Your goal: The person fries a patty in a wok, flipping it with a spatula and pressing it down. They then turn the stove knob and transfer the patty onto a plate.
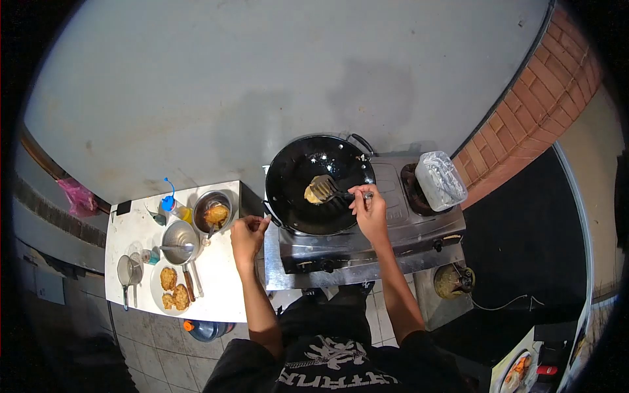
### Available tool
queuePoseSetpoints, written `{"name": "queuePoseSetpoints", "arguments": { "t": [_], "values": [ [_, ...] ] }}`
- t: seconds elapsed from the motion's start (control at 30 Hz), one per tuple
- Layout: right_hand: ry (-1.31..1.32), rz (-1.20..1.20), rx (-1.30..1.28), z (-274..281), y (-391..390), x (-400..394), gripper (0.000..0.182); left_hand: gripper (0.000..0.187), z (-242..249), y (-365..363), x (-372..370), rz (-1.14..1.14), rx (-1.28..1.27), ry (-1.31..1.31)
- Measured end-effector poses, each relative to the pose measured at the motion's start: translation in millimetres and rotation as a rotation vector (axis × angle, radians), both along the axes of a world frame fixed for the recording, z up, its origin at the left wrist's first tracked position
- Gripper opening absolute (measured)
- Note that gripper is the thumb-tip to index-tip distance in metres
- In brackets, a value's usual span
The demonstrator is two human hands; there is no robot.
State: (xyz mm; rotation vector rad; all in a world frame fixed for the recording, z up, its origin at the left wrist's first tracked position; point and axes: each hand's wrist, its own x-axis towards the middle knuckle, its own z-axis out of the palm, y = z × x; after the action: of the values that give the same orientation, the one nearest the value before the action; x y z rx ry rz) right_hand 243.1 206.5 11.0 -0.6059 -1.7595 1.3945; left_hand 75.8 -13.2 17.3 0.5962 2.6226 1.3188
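Note:
A black wok (295,164) sits on the left burner of the stove, its inside shiny with oil. My right hand (369,208) is closed around the handle of a slotted spatula (331,190). The spatula's blade lies over a pale yellow piece of food (313,191) in the wok, partly covering it. At the wok's left side, my left hand (249,237) has its fingers curled together, fingertips at the wok's side handle (271,213).
Left of the stove, a white table (216,288) bears a plate (159,296) of fried pieces, a steel bowl (226,196) with food, a saucepan (171,234), a strainer (124,270) and a blue-capped bottle (171,204). A plastic container (440,180) stands over the right burner. A gas cylinder (452,281) is below.

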Motion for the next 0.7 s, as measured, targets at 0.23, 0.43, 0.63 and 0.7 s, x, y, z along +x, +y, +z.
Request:
{"name": "queuePoseSetpoints", "arguments": {
  "t": [0.23, 0.43, 0.63, 0.7],
  "values": [
    [0.068, -0.021, -0.028, -10.5, 6.1, 3.4, 0.008, 0.035, 0.5, 1.9, -0.1, -0.032, -0.021, 0.052],
    [0.17, -0.062, -0.138, -6.4, 11.9, 5.0, 0.013, 0.029, 2.2, 6.4, 3.7, -0.032, 0.022, 0.044],
    [0.156, 0.003, -0.115, -0.7, 19.8, -2.1, 0.012, 0.028, 1.8, 8.2, 3.7, -0.013, 0.021, 0.05],
    [0.086, 0.002, -0.063, 1.9, 19.3, 1.3, 0.009, 0.028, 2.7, 5.8, 3.6, 0.002, 0.012, 0.042]
  ]
}}
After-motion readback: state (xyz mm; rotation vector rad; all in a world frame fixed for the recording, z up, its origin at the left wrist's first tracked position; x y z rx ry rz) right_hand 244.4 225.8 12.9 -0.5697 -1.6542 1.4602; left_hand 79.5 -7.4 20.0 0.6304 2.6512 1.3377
